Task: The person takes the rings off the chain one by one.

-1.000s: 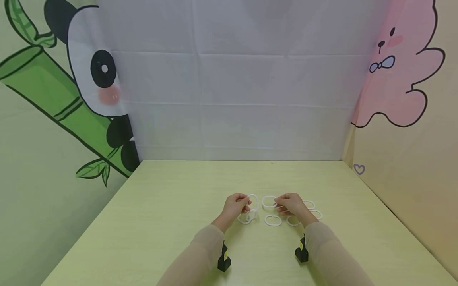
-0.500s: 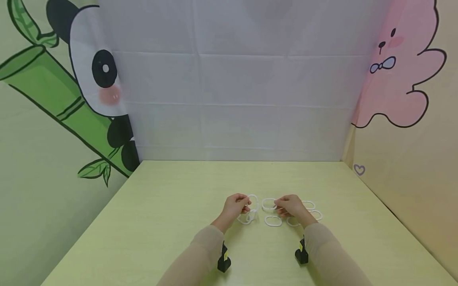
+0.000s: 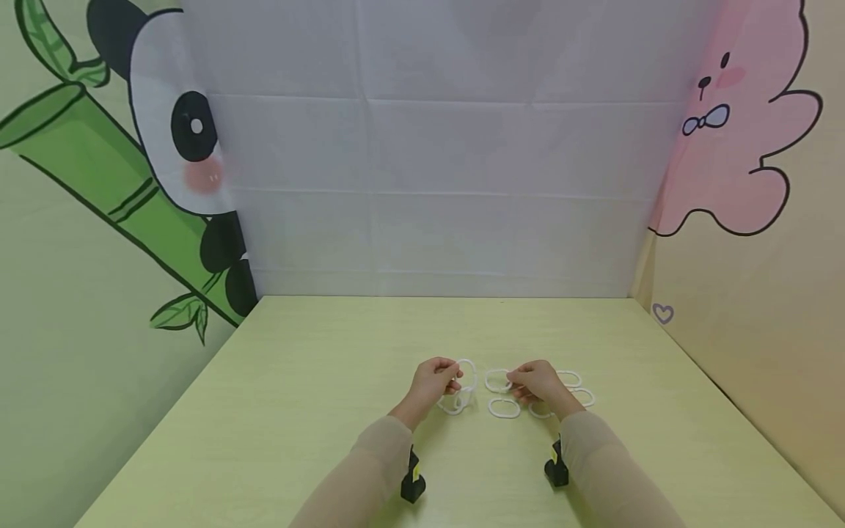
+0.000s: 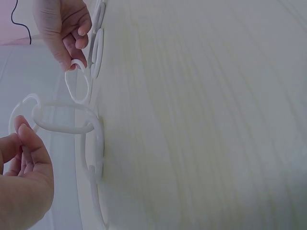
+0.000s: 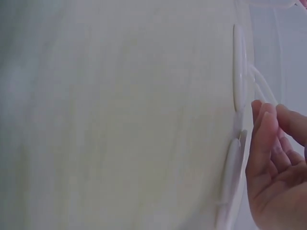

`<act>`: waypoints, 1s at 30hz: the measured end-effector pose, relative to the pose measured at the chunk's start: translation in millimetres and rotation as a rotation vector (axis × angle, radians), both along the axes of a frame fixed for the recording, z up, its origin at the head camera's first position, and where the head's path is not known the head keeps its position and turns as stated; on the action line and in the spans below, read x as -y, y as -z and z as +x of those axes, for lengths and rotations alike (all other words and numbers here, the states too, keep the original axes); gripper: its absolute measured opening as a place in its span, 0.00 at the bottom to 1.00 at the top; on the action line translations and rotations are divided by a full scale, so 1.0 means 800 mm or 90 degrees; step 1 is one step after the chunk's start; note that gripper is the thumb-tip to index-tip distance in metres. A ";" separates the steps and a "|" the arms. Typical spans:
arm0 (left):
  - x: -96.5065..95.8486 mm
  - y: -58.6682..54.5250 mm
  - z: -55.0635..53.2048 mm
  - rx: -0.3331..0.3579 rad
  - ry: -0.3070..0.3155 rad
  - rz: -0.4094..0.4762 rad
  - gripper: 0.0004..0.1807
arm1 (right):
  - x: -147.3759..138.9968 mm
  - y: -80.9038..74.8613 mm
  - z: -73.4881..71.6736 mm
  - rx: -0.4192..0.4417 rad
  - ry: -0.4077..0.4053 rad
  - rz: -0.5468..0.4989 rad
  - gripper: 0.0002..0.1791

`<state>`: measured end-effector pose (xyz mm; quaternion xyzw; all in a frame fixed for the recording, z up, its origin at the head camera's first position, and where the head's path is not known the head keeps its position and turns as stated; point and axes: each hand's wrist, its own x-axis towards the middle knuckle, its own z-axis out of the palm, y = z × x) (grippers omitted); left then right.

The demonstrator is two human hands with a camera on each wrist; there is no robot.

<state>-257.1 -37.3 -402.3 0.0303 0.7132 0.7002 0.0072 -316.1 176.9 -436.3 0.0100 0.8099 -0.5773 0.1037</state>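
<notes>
My left hand [image 3: 436,381] pinches a white oval plastic link [image 4: 18,106] between thumb and fingertips. That link is joined to other white links, and this short chain [image 4: 98,143] hangs down to the table in the left wrist view. My right hand [image 3: 540,383] pinches a single white link [image 3: 490,383] at its right end, tilted and close over the table. A small gap separates this link from the chain in the head view. In the right wrist view, my right fingertips partly cover the held link [image 5: 265,85].
A loose white link [image 3: 504,416] lies flat between the hands, toward me. Several more, such as one link [image 3: 581,378], lie beside and under my right hand. The pale wooden table [image 3: 330,345] ends at a white cloth backdrop [image 3: 436,242], with printed side walls.
My right hand has sunk slightly, bringing its link a little lower and nearer to me. The left hand and chain stay nearly still.
</notes>
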 end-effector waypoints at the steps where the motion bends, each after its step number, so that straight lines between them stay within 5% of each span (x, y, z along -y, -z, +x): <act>1: 0.000 0.000 0.000 0.001 0.000 0.000 0.11 | 0.000 0.000 0.000 -0.002 -0.002 0.004 0.10; 16: 0.000 -0.004 0.003 -0.002 -0.004 -0.005 0.09 | -0.001 -0.001 -0.003 -0.034 -0.013 0.096 0.06; 24: 0.005 0.031 -0.025 0.004 0.002 0.007 0.13 | 0.002 0.002 -0.007 -0.034 -0.013 0.137 0.05; 30: 0.005 0.033 -0.026 -0.001 -0.003 -0.001 0.14 | 0.005 -0.002 -0.006 -0.039 -0.018 0.168 0.05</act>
